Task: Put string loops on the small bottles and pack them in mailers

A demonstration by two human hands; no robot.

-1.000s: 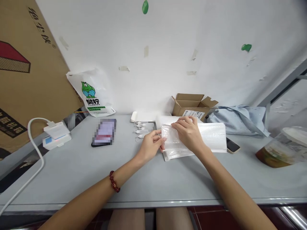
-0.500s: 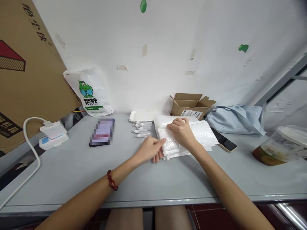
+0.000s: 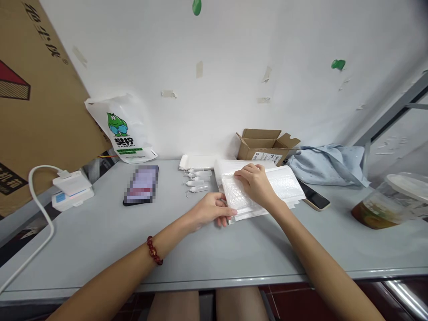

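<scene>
A stack of white bubble mailers lies on the table in front of me, its layers slightly fanned. My left hand grips the near left corner of the stack, thumb on top and fingertips curled beneath the edge. My right hand rests on the upper face, its fingers bent together against the top mailer; its fingertips are partly hidden. Just beyond my left hand lie several small white tube-like pieces with thin loops. Behind them is a flat white stack, partly covered by the mailers.
An open cardboard box and a light blue cloth bag stand along the wall. A dark phone lies right of the mailers, another phone to the left. A drink cup is far right, a white charger far left.
My left hand has shifted slightly right, its thumb now over the mailers' near corner. The top mailer's near edge has lifted or shifted a little. My right hand stays on top.
</scene>
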